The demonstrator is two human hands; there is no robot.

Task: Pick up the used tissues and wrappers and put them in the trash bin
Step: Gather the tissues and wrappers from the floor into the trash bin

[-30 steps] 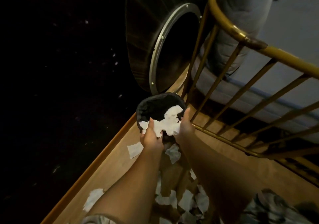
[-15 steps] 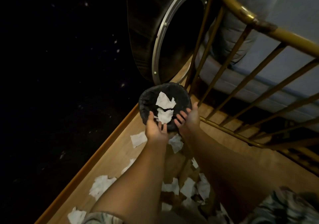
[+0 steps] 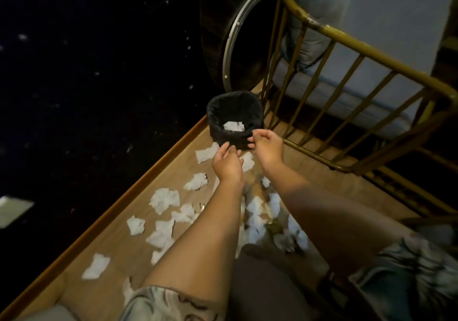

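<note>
left hand [image 3: 226, 163]: empty, fingers loosely curved and apart, palm turned inward, held just short of the trash bin's near wall. right hand [image 3: 267, 147]: empty as far as can be seen, fingers curled loosely with thumb and forefinger tips close together, nothing visibly pinched, beside the bin's near right rim. trash bin [image 3: 234, 120]: small, black-lined, upright on the wooden surface [image 3: 119, 234], ahead of both hands; one white tissue [image 3: 233, 125] lies inside. nearest loose piece: a tissue scrap [image 3: 247, 161] directly below and between the two hands, partly hidden by the left hand. next nearest: a flat tissue piece [image 3: 207, 152] just left of the left hand, its long axis running roughly across the surface toward the bin. further stock: crumpled tissues [image 3: 164, 199] scattered back along the surface, toward the person and left of the left forearm; more lie between the forearms. judgement: left hand is nearer to most remaining pieces; the reach is downward and back, away from the bin.
</note>
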